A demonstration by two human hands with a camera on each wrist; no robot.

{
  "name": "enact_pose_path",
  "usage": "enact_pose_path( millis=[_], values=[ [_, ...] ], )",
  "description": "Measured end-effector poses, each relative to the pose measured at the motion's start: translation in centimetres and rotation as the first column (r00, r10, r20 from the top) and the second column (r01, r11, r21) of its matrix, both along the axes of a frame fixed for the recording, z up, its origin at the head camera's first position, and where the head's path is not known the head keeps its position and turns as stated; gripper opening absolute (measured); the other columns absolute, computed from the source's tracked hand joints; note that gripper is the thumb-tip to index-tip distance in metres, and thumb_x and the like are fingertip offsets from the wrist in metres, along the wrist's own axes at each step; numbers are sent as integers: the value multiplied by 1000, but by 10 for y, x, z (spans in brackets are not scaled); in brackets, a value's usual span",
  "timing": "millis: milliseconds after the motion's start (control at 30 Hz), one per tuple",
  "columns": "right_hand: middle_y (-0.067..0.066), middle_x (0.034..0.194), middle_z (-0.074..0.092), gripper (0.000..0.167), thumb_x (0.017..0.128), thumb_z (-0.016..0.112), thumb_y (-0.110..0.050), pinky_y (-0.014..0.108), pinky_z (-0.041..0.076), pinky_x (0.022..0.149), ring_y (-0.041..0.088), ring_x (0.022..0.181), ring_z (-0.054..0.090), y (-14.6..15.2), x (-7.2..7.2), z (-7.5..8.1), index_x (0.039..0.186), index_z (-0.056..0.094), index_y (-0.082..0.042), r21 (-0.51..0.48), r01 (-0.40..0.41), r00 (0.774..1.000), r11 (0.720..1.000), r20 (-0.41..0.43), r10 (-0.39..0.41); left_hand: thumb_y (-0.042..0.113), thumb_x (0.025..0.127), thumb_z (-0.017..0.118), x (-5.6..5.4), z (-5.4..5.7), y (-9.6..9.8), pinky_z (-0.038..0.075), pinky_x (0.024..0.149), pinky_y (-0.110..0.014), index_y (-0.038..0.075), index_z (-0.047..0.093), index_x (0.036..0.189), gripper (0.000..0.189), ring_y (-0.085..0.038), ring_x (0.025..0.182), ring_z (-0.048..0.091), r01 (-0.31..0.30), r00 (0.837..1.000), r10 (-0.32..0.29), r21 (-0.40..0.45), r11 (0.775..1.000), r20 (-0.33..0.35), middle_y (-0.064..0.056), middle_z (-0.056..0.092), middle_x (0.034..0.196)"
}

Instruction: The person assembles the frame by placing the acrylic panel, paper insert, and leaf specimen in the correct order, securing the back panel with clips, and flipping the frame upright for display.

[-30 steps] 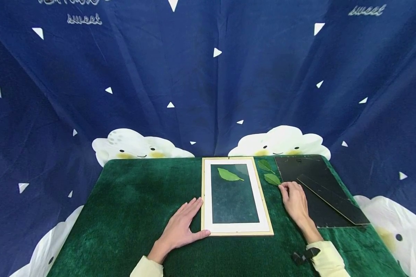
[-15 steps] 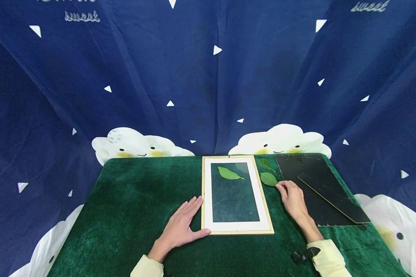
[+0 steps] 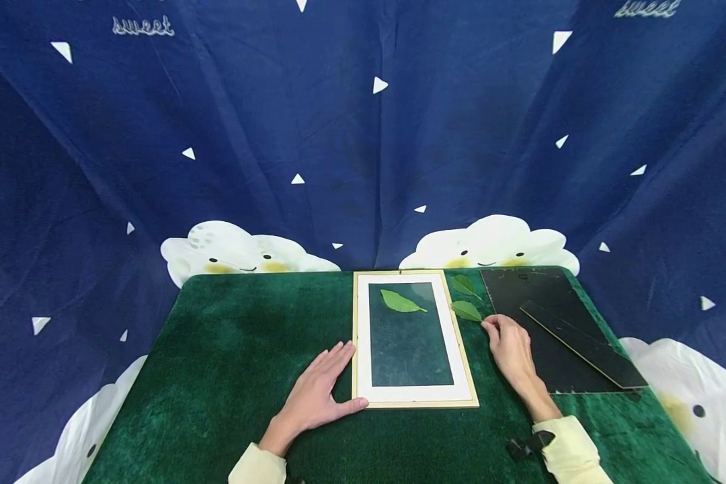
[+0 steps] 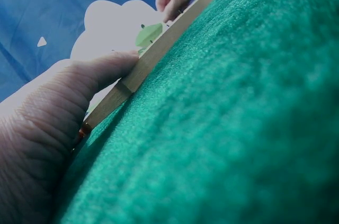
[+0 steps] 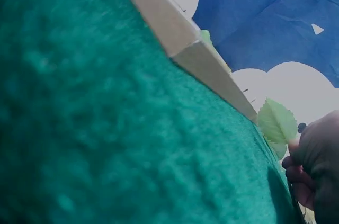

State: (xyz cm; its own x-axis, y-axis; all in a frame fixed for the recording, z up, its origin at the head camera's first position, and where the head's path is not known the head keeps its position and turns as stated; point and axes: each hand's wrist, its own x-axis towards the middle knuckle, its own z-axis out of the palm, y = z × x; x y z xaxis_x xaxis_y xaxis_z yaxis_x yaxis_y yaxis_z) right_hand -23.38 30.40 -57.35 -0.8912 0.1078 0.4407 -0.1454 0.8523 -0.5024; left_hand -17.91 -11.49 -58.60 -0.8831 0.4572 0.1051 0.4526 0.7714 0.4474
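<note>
While left hand [image 3: 316,395] lies spread against frame [image 3: 420,405] | right hand [image 3: 511,346], curled, pinches leaf [image 3: 466,310]

Left hand [image 4: 47,113] cut off at the left wrist view's left edge, green cloth [image 4: 249,144] blurred at lower right there, right hand [image 5: 320,166] cut off at the right wrist view's right edge, hiding a leaf's [image 5: 278,121] stem end

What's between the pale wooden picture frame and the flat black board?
In the head view, two pointed green leaves over green plush cloth, the nearer leaf pinched by the right hand.
</note>
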Motion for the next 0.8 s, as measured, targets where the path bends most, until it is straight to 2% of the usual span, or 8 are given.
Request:
enact_pose_path(
  millis=[167, 333, 433, 600, 800],
  values=[
    [15, 88, 68, 8, 102, 65, -6, 51, 47, 71, 31, 77, 62, 0, 1, -1, 98, 69, 0, -4, 45, 999, 999, -6, -45, 90, 84, 51, -1, 0, 0, 19, 128, -40, 23, 26, 167, 110, -9, 159, 18, 4, 1000, -4, -1, 1000, 0, 9, 26, 171],
    [13, 86, 68, 8, 103, 66, -8, 52, 49, 71, 31, 77, 64, -2, 2, 3, 98, 68, -2, -3, 40, 999, 999, 9, -40, 90, 83, 52, -1, -1, -1, 19, 128, -39, 22, 26, 167, 111, -9, 159, 18, 4, 1000, -4, -1, 1000, -6, 9, 26, 171],
    [9, 81, 68, 7, 101, 67, -7, 50, 50, 68, 28, 75, 66, -6, 3, 7, 95, 69, -4, -14, 20, 1000, 1000, 4, -20, 90, 83, 51, -1, -1, -1, 19, 128, -39, 22, 27, 167, 111, -8, 159, 18, 5, 1000, -5, -4, 1000, -8, 9, 26, 171],
    [4, 77, 68, 5, 99, 69, -5, 38, 46, 61, 18, 68, 62, -20, 8, 17, 94, 71, -5, -25, -49, 999, 999, -3, 48, 90, 84, 51, -1, -2, -1, 19, 128, -40, 23, 26, 167, 110, -8, 159, 17, 7, 1000, -7, -7, 1000, -5, 9, 26, 171],
    [4, 83, 67, 9, 102, 67, -12, 34, 44, 59, 16, 70, 56, -46, 14, 29, 97, 72, -8, -16, -137, 987, 990, 83, 138, 90, 84, 52, -1, -1, -1, 19, 128, -39, 23, 25, 167, 111, -9, 159, 18, 6, 1000, -6, -7, 1000, -1, 9, 25, 171]
  ],
)
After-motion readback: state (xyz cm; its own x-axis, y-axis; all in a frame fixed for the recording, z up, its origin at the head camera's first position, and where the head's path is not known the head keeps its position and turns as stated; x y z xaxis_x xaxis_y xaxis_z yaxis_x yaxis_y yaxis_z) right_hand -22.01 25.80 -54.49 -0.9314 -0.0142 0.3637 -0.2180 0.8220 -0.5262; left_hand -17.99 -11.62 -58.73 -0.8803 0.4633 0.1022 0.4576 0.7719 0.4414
